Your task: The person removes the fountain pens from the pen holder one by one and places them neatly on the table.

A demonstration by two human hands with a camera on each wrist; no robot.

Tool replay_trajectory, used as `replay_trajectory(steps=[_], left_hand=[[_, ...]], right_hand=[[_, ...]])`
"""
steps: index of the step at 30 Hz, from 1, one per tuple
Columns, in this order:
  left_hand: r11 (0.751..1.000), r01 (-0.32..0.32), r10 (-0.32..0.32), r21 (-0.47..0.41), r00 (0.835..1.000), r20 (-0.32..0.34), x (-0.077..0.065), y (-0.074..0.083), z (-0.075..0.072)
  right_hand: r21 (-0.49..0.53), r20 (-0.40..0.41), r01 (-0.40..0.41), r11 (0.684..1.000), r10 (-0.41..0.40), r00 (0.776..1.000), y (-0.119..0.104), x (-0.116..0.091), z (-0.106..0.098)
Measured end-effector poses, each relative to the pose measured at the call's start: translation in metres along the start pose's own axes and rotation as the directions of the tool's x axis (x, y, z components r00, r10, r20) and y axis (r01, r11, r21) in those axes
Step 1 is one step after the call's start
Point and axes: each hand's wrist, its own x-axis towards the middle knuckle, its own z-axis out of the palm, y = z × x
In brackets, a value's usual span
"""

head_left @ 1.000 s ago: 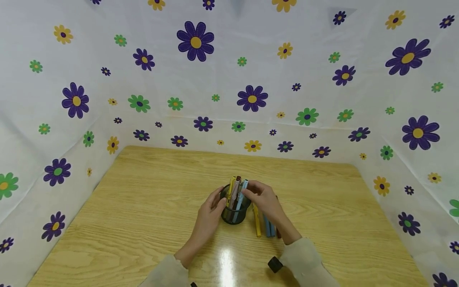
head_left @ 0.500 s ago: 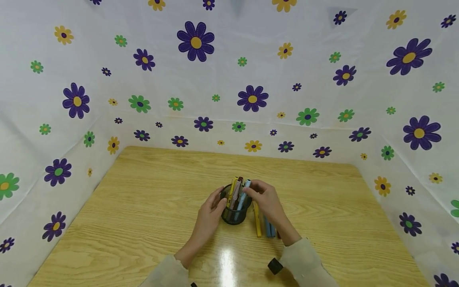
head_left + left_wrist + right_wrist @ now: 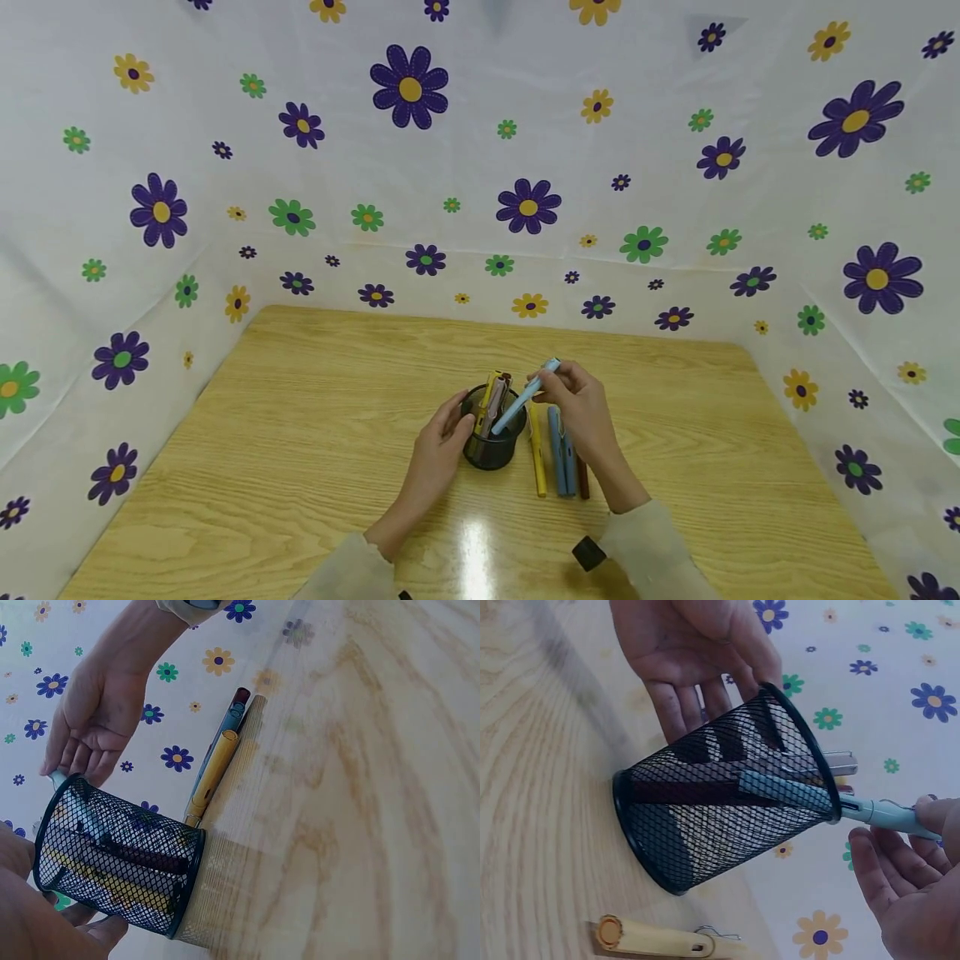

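Observation:
A black mesh pen holder [image 3: 489, 452] stands on the wooden table, with yellow, greyish and dark red pens inside. My left hand [image 3: 438, 443] holds it from the left, thumb at the rim and fingers round its far side. In my right hand [image 3: 585, 410], thumb and fingers pinch a light blue pen [image 3: 525, 397] by its upper end. That pen slants up to the right, and in the right wrist view the lower part of the light blue pen [image 3: 787, 790] is still inside the mesh. The greyish pen's clip end [image 3: 842, 763] sticks out above the rim.
Right of the holder, a yellow pen [image 3: 538, 458], two blue pens [image 3: 559, 458] and a dark red pen [image 3: 583, 479] lie side by side on the table [image 3: 315, 417]. A flowered white cloth [image 3: 465, 150] rises behind and at both sides.
My right hand has moved up and to the right, drawing the light blue pen partly out and tilting it. My left hand and the pen holder have stayed in place.

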Motion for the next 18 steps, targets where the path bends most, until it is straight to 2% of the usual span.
replay_trajectory(steps=[7,18], left_hand=[[1.000,0.000,0.000,0.002,1.000,0.003,-0.001,0.001,-0.001],[1.000,-0.003,0.003,0.003,1.000,0.005,-0.001,0.001,-0.001]], right_hand=[[0.102,-0.031,0.034,0.994,-0.031,0.999,-0.006,0.000,-0.008],[0.163,-0.144,0.091,0.982,-0.068,0.987,-0.008,0.002,-0.018]])
